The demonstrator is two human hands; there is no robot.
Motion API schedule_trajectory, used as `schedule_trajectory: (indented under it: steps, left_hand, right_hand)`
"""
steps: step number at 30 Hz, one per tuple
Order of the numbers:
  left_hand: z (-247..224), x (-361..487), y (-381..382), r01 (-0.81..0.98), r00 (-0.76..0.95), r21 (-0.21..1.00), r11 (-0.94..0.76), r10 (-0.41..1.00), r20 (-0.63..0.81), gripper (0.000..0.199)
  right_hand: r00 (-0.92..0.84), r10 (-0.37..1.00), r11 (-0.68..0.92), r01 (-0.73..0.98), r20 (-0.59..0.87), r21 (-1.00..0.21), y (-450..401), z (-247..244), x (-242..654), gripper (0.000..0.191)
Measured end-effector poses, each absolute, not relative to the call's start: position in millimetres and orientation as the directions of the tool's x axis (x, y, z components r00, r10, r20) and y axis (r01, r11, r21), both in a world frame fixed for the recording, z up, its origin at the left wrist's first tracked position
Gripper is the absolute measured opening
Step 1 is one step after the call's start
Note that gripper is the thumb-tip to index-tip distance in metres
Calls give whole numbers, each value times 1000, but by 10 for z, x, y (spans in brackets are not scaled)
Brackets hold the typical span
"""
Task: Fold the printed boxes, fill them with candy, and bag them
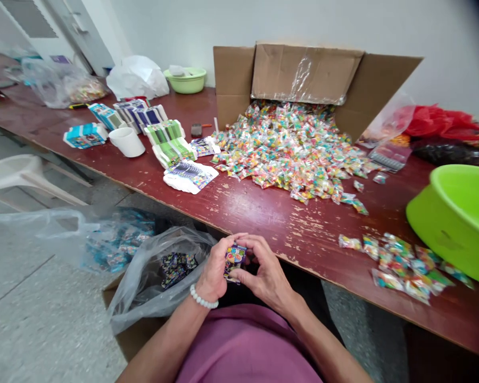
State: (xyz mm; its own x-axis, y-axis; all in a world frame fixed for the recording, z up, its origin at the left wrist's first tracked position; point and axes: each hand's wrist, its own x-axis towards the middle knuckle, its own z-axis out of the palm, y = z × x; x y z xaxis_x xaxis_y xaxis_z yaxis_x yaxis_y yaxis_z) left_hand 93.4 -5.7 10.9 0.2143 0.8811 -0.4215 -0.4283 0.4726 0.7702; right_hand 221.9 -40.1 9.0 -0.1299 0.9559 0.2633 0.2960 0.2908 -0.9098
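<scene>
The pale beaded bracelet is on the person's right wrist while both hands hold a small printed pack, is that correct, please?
Not quite: the head view shows the pale beaded bracelet on the wrist of the left hand. The left hand and the right hand do both hold the small printed pack.

A small packing workroom is shown. Many tiny wrapped candies [295, 149] are spilled from a big brown cardboard box [307, 72] onto a long, scratched dark-red table [255, 213]. Left of the box, flat colourful paper packets [170, 141] are stacked in piles.
</scene>
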Motion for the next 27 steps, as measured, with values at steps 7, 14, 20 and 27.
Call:
schedule_trajectory:
  steps: [7,14,20,27]
  left_hand:
    - [97,-79,58,201,-110,971,130,988,-109,42]
    - [108,-352,863,843,-95,532,-80,951,295,46]
    - [109,-23,1946,986,-101,159,43,919,382,74]
    - [-144,-179,2257,990,-109,111,82,960,259,78]
  right_hand:
    - [-40,950,288,492,309,-821,-286,-18,2383,61]
    - [172,937,126,647,305,-752,4,-347,2679,37]
    - [138,934,137,713,329,-688,10,-439,2727,30]
    - [125,924,167,718,362,-675,17,-474,2661,27]
